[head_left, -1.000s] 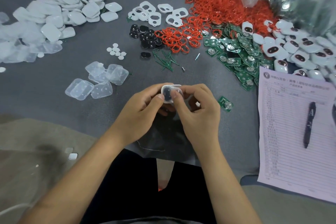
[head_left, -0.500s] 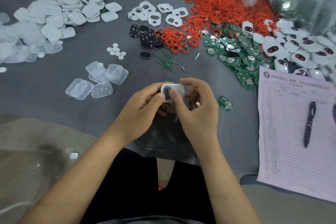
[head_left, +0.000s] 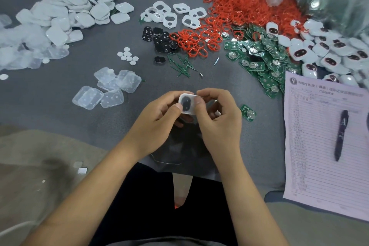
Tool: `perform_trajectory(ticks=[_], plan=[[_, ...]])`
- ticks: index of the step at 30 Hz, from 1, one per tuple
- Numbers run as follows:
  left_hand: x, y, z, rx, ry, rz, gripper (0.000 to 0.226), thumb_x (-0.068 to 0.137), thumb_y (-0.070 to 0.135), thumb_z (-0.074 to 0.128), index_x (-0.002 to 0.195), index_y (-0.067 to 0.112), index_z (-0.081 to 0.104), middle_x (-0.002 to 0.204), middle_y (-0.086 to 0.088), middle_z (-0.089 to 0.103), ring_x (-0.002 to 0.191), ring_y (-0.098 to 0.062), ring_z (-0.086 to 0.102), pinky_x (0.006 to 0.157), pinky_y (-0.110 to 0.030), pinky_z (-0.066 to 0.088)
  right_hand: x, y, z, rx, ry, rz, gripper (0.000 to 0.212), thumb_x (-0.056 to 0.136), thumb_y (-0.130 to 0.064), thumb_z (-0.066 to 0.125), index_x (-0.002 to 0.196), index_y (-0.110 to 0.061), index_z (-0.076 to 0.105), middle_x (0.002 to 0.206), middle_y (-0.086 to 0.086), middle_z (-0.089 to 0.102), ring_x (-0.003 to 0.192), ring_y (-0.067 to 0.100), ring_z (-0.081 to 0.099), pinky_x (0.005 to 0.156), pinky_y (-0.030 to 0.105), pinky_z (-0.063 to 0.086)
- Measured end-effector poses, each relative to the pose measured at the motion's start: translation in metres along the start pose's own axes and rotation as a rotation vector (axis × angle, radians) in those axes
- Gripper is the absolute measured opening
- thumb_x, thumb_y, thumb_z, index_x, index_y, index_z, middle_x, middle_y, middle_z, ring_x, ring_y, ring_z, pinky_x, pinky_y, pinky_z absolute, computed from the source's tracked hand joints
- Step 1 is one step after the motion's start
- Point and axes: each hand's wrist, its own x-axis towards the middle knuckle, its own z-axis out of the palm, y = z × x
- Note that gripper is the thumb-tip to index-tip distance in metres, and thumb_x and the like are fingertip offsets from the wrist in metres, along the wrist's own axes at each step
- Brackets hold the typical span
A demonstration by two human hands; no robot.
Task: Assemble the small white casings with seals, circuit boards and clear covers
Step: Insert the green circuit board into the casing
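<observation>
Both hands grasp one casing (head_left: 187, 104) just above the near edge of the surface (head_left: 60, 90): the left hand (head_left: 157, 120) pinches its left side, the right hand (head_left: 217, 120) its right. It looks like a press-fit step; next probably calls for the lone board (head_left: 248, 113) just right.

1. The tabletop (head_left: 60, 122) is dark grey.
2. The seals (head_left: 235, 12) heaped near its far edge are bright red.
3. The circuit boards (head_left: 267, 66) toward the right edge are green with silver discs.
4. The casing (head_left: 187, 104) is white with a black oval centre.
5. The clear covers (head_left: 111, 88) are colourless and translucent.
6. The paper form (head_left: 319, 136) at the right edge is pale lilac with ruled lines; the pen (head_left: 341, 135) on it is black.
</observation>
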Motion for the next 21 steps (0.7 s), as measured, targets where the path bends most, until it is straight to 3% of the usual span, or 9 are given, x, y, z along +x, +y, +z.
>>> perform_trajectory(ticks=[4,9,12,14,17,21], plan=[[0.001,0.000,0.000,0.000,0.004,-0.005,0.031,0.105,0.021,0.045,0.126,0.027,0.067,0.113,0.005,0.074,0.102,-0.019,0.073,0.080,-0.025,0.058,-0.001,0.000,0.000,0.002,-0.011,0.019,0.014,0.094,-0.013,0.070,0.098,-0.026,0.070,0.092,-0.005,0.066,0.076,0.019,0.061,0.063,0.031,0.049],[0.001,0.000,0.009,0.079,0.092,0.042,0.018,0.105,0.029,0.060,0.118,0.022,0.070,0.101,0.010,0.077,0.092,-0.009,0.074,0.072,-0.017,0.056,-0.003,-0.001,0.000,-0.014,-0.016,-0.039,0.010,0.096,-0.012,0.066,0.099,-0.020,0.071,0.095,-0.003,0.065,0.078,0.018,0.059,0.067,0.024,0.045],[0.003,0.000,0.012,0.123,0.125,0.033,0.014,0.105,0.027,0.060,0.113,0.024,0.072,0.095,0.012,0.076,0.084,-0.009,0.074,0.068,-0.020,0.056,-0.002,-0.001,-0.005,0.001,0.141,-0.059,0.013,0.099,-0.013,0.061,0.096,-0.024,0.069,0.093,0.002,0.065,0.067,0.017,0.053,0.064,0.019,0.038],[0.003,0.001,0.012,0.120,0.133,0.024,0.014,0.105,0.024,0.060,0.111,0.025,0.072,0.091,0.011,0.076,0.076,-0.007,0.071,0.062,-0.020,0.054,-0.001,0.002,-0.014,-0.032,0.291,-0.048,0.017,0.099,-0.015,0.059,0.097,-0.029,0.067,0.088,0.002,0.066,0.066,0.021,0.053,0.062,0.026,0.040],[0.005,0.003,0.010,0.083,0.134,0.002,0.014,0.105,0.019,0.059,0.108,0.024,0.071,0.083,0.009,0.074,0.058,-0.011,0.069,0.046,-0.020,0.046,0.001,0.016,-0.036,-0.150,0.421,0.067,0.012,0.098,-0.019,0.059,0.100,-0.025,0.069,0.091,-0.006,0.066,0.076,0.019,0.056,0.071,0.032,0.045],[0.009,0.002,0.012,0.124,0.135,0.014,0.014,0.106,0.018,0.056,0.108,0.024,0.069,0.070,0.001,0.073,0.051,-0.019,0.066,0.045,-0.023,0.048,0.004,0.031,-0.071,-0.317,0.406,0.194,0.016,0.095,-0.029,0.058,0.105,-0.025,0.070,0.098,-0.013,0.061,0.098,0.012,0.051,0.090,0.028,0.042]])
